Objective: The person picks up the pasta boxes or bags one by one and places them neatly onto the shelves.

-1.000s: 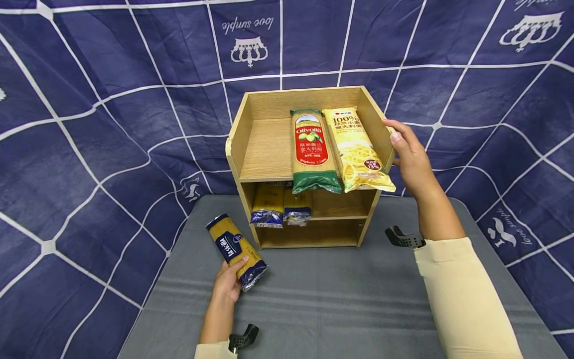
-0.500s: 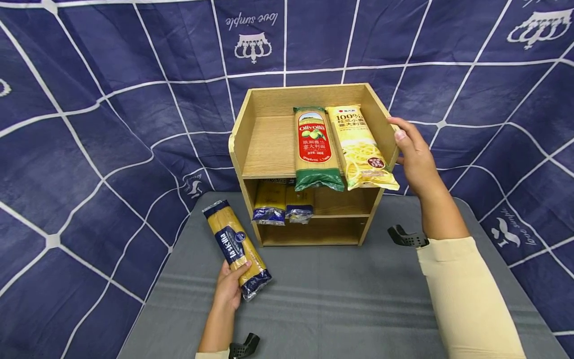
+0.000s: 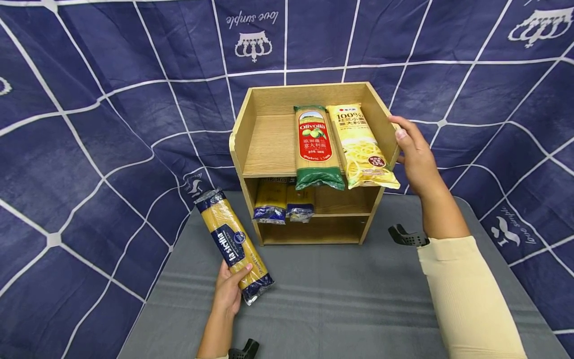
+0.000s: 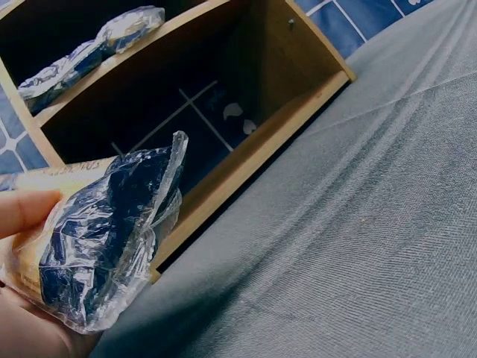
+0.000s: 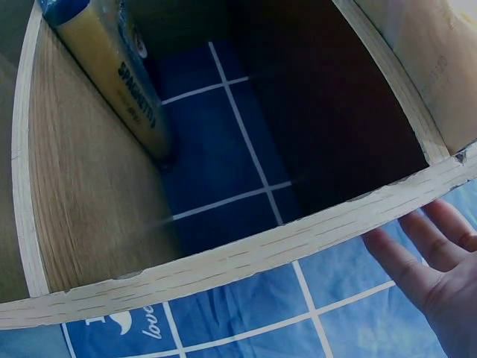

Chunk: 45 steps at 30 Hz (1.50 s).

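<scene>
In the head view my left hand (image 3: 229,289) grips the lower end of a blue and yellow spaghetti pack (image 3: 230,239), thumb on its front. The pack slants up and left, over the grey cloth left of a wooden shelf unit (image 3: 269,149). In the left wrist view the pack's crinkled clear end (image 4: 112,239) sticks out past my thumb. My right hand (image 3: 417,159) touches the edge of the unit's right side panel. Fairly straight fingers (image 5: 406,261) rest against that panel's outer side in the right wrist view.
On the top shelf lie a green and red spaghetti pack (image 3: 315,144) and a yellow noodle pack (image 3: 360,144). The middle shelf holds two blue and yellow packs (image 3: 271,199) at its left. Behind hangs a blue checked cloth (image 3: 193,50); grey cloth (image 3: 323,294) covers the table.
My left hand has tilted the spaghetti pack so its front faces up more, and its top end has moved up and left. My right hand has stayed at the shelf unit's side.
</scene>
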Available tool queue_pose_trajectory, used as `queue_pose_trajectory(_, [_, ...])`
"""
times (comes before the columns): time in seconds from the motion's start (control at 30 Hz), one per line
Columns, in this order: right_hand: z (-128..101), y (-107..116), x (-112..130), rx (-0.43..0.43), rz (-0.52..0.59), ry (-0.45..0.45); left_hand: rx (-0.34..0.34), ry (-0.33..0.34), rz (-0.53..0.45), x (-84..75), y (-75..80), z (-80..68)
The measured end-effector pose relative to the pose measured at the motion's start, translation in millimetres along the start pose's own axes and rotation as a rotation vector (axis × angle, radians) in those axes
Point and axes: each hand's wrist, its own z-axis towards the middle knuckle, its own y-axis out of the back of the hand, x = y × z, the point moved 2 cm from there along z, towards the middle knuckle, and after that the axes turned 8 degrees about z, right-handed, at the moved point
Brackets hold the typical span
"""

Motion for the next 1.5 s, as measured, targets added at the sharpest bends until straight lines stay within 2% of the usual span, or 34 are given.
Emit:
queue_pose_trajectory(0.1, [0, 0, 0, -0.002, -0.009, 0.001, 0.018, -0.031, 0.004, -1.4, -0.4, -2.1])
queue_pose_trajectory(0.37, [0, 0, 0, 0.001, -0.009, -0.007, 0.033, -0.032, 0.017, -6.1, -3.0, -9.8])
queue_pose_trajectory(0.83, [-1, 0, 3, -0.002, -0.025, -0.012, 0.073, -0.100, 0.146, -20.6, -11.3, -24.0])
queue_pose_trajectory(1.0, [0, 0, 3, -0.002, -0.028, -0.011, 0.113, -0.089, 0.199, -23.5, -16.5, -29.4])
queue_pose_trajectory(1.27, [1, -1, 3, 0.001, -0.031, -0.007, 0.162, -0.035, 0.274, -28.5, -27.6, -38.7])
queue_pose_trajectory(1.5, [0, 0, 2, -0.004, -0.038, -0.021, 0.265, 0.007, 0.317, -32.0, -37.4, -45.1])
